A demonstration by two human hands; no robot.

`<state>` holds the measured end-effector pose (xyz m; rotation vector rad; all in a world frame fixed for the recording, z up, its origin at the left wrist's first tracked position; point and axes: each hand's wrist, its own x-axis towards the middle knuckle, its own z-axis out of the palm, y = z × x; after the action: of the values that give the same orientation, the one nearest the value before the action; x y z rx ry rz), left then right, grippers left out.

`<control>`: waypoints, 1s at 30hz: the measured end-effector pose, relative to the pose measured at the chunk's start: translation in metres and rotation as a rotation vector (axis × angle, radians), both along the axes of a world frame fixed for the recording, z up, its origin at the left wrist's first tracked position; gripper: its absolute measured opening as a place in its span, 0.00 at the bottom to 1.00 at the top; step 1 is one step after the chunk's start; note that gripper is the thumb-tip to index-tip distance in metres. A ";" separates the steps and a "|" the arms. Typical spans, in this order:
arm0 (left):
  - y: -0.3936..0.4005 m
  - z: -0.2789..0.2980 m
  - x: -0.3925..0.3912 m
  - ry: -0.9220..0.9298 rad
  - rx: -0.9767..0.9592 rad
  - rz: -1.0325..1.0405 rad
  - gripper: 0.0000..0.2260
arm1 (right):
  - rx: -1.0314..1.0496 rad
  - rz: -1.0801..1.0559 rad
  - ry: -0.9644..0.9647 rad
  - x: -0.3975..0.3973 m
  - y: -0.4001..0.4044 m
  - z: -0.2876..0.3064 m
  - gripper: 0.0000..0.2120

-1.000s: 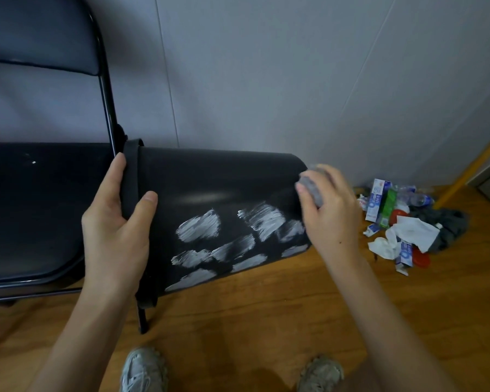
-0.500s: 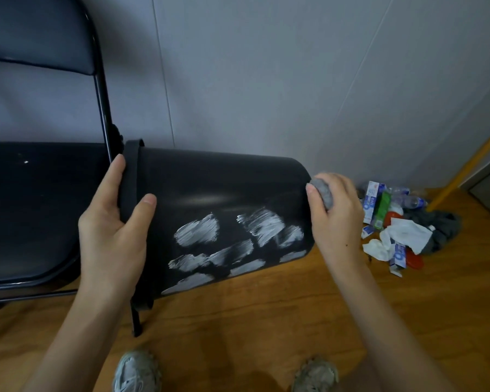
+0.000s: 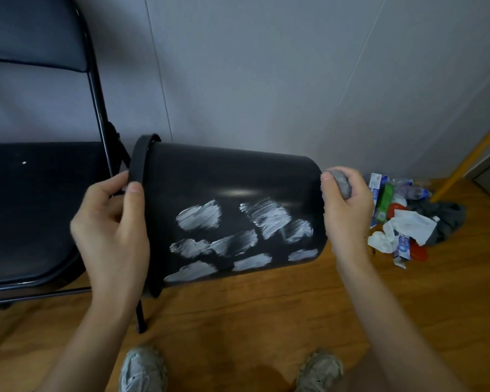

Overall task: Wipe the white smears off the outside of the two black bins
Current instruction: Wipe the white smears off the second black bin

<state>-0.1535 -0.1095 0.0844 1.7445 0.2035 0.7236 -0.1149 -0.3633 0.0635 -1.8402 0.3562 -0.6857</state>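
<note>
A black bin point(image 3: 224, 176) is held on its side in front of me, its rim to the left and its base to the right. Several white smears point(image 3: 232, 239) cover its lower side. My left hand point(image 3: 111, 230) grips the rim. My right hand point(image 3: 345, 210) is at the bin's base, closed around a balled grey cloth point(image 3: 340, 182) that sits just off the base's upper edge. Only one bin is in view.
A black folding chair point(image 3: 31, 205) stands at the left, its leg point(image 3: 140, 315) below the bin. A pile of litter point(image 3: 402, 222), cartons, tissues and a dark rag, lies on the wooden floor point(image 3: 266, 315) at the right by a yellow pole point(image 3: 470, 157). My shoes show at the bottom.
My right hand with the cloth has slid right, off the bin's side to its base end. My left hand shifted its grip on the rim and the bin tilted slightly.
</note>
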 end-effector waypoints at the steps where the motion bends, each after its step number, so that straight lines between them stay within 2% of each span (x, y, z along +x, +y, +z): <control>1: 0.000 0.000 -0.002 0.018 0.012 -0.066 0.16 | 0.012 -0.008 0.006 0.001 -0.002 0.000 0.05; 5: -0.002 0.004 -0.004 0.154 -0.041 -0.329 0.25 | 0.057 -0.027 0.048 0.004 -0.010 -0.003 0.04; 11: -0.006 0.004 -0.003 0.190 0.000 -0.326 0.25 | 0.054 -0.010 0.040 0.007 -0.014 0.000 0.03; 17: 0.004 0.007 0.003 0.161 -0.024 -0.306 0.19 | 0.053 0.005 0.024 0.004 -0.008 -0.001 0.03; 20: 0.001 0.014 0.002 0.170 -0.037 -0.381 0.14 | 0.067 -0.011 0.015 0.004 -0.007 0.001 0.03; 23: 0.003 0.017 0.003 0.219 -0.186 -0.444 0.15 | 0.058 -0.020 0.009 0.004 -0.007 0.000 0.03; 26: 0.005 0.018 0.007 0.287 -0.368 -0.456 0.11 | 0.039 -0.022 0.011 0.003 -0.003 -0.002 0.04; 30: 0.004 0.017 0.007 0.274 -0.294 -0.429 0.06 | 0.017 -0.030 0.002 0.003 -0.001 -0.003 0.06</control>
<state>-0.1462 -0.1058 0.1010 1.5279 0.1087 0.1327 -0.1117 -0.3643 0.0604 -1.8224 0.3910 -0.6993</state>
